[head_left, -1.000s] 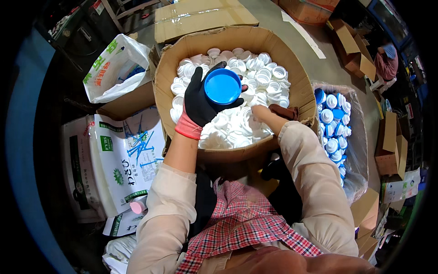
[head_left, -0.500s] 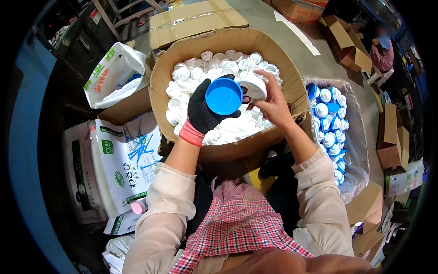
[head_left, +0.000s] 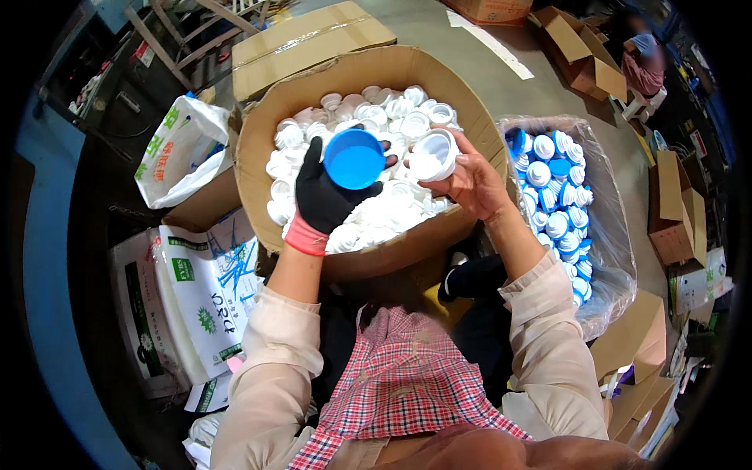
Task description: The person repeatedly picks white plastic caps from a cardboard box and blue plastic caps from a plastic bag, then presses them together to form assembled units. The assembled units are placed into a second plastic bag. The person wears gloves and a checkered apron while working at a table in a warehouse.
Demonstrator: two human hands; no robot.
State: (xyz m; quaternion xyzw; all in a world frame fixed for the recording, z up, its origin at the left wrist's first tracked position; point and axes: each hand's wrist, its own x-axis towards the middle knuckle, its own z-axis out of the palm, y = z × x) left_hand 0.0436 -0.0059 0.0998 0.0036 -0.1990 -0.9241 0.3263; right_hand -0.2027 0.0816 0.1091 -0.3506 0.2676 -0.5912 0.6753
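My left hand (head_left: 319,196), in a black glove with a pink cuff, grips a round blue cap (head_left: 354,160) with its hollow side facing up. Bare fingers of my right hand (head_left: 481,186) hold a white plastic swirl-shaped piece (head_left: 433,156), its open hollow turned toward me. A small gap separates the cap from the white piece. Both hands are above a large cardboard box (head_left: 462,66) filled with similar white pieces (head_left: 384,223). Part of each hand's fingers is hidden behind what it holds.
At the right, a plastic-lined box (head_left: 607,266) contains blue-and-white assembled pieces (head_left: 558,225). A white bag (head_left: 168,160) stands at the left, above printed sheets (head_left: 200,298) with thin blue sticks (head_left: 235,266). Cardboard boxes (head_left: 674,211) and a seated person (head_left: 644,69) are farther right.
My right hand has tipped the white piece so its hollow now faces me, and drawn it slightly away from the blue cap. The whole view has shifted a little.
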